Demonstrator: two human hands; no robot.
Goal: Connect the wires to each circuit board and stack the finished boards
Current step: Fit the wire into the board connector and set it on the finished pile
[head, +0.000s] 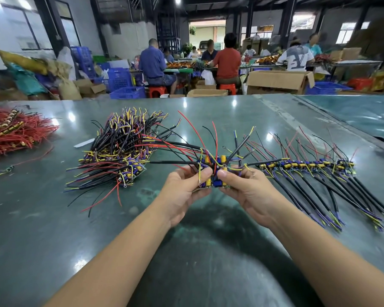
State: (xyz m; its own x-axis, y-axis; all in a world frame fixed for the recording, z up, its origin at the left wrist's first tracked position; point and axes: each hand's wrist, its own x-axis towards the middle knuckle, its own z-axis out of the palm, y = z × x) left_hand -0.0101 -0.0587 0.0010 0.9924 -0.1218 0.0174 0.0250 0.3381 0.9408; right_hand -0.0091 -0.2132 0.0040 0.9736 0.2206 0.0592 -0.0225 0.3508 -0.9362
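Observation:
I hold a circuit board (215, 171) with yellow and blue parts just above the green table (208, 116), near its middle. Red, black, yellow and purple wires fan up and out from it. My left hand (184, 191) grips its left edge, thumb on top. My right hand (248, 189) grips its right edge, thumb beside the left thumb. A stack of wired boards (120, 156) lies to the left. A row of boards (306, 165) with long black leads stretches away to the right.
A heap of red wires (14, 131) lies at the far left, with one loose wire (7, 169) in front of it. Beyond the table's far edge, people sit at other benches among cardboard boxes (277, 82) and blue crates (126, 91).

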